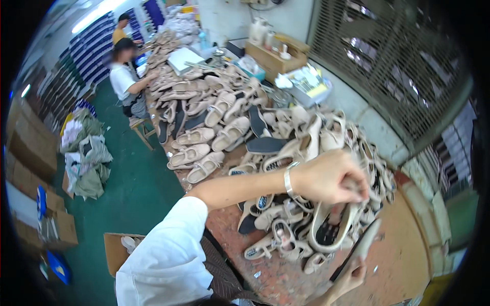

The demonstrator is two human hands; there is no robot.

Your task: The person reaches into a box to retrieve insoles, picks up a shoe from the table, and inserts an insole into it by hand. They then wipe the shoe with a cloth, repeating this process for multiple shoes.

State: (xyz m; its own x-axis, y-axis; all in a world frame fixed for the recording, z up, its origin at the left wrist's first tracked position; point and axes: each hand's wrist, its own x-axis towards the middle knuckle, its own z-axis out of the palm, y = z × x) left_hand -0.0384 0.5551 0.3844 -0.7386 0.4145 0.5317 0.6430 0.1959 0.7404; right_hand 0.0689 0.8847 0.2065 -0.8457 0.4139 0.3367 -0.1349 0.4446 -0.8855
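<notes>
My left hand (329,178), with a metal bracelet on its wrist, reaches across from the lower left. Its fingers are closed on the top of a beige sandal with a dark insole (331,228), which hangs toe down over the table. My right hand (349,278) comes in at the bottom edge and grips a second beige shoe (363,246), seen side-on with its dark sole edge showing. The two shoes are close together, almost touching. Right behind and beside them lies a heap of similar beige sandals (286,153).
The reddish-brown worktable (403,255) runs back along a wall with a mesh window (388,61). More shoes (204,137) cover its far end, near a wooden box (270,58). A seated person (125,81) works at the far left. Cardboard boxes (30,148) and cloth bundles (84,153) stand on the green floor.
</notes>
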